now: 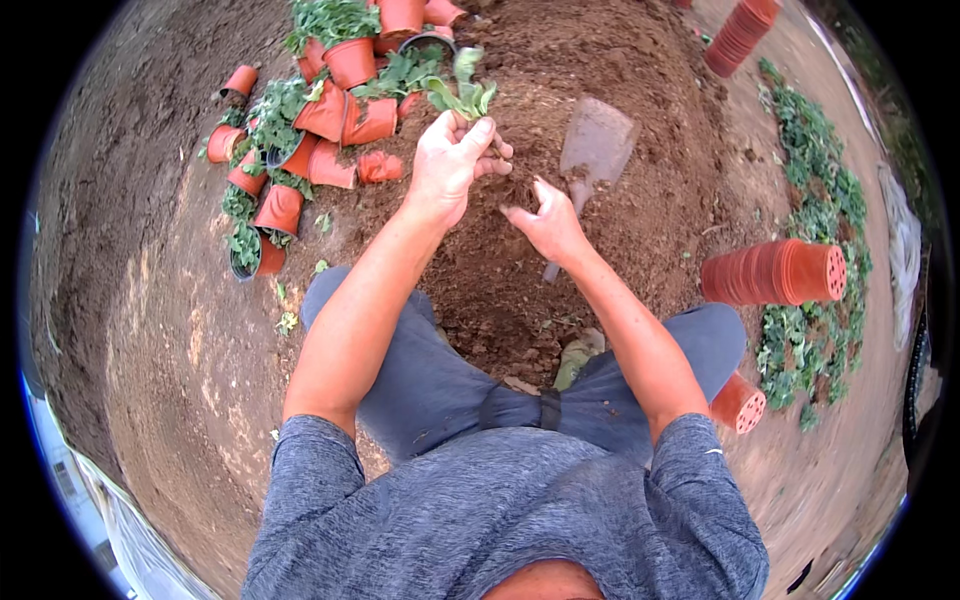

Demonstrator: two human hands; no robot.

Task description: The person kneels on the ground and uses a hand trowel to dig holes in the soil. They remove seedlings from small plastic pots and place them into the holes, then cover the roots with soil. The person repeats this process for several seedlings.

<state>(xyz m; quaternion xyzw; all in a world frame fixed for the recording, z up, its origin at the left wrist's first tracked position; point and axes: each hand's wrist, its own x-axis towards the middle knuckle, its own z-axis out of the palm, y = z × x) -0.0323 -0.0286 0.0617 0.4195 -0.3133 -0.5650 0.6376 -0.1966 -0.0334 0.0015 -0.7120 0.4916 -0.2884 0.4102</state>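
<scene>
My left hand (pixel 454 161) pinches a leafy green seedling (pixel 469 96) by its base, leaves pointing up and away from me. Just below and to the right is my right hand (pixel 553 225), thumb and fingers spread around dark brown soil or roots (pixel 521 195). Whether it grips that clump or only passes in front of the ground, I cannot tell. A small spade (pixel 598 142) with a soil-dusted blade lies on the heap of loose soil (pixel 495 285), its handle partly behind my right hand and forearm.
Red plastic pots (pixel 322 112) with green plants lie tumbled at the upper left. At right, a stack of nested red pots (pixel 772 271) lies beside a row of green plants (pixel 817 172). Another pot stack (pixel 742 37) is farther off; one pot (pixel 739 403) sits by my right knee.
</scene>
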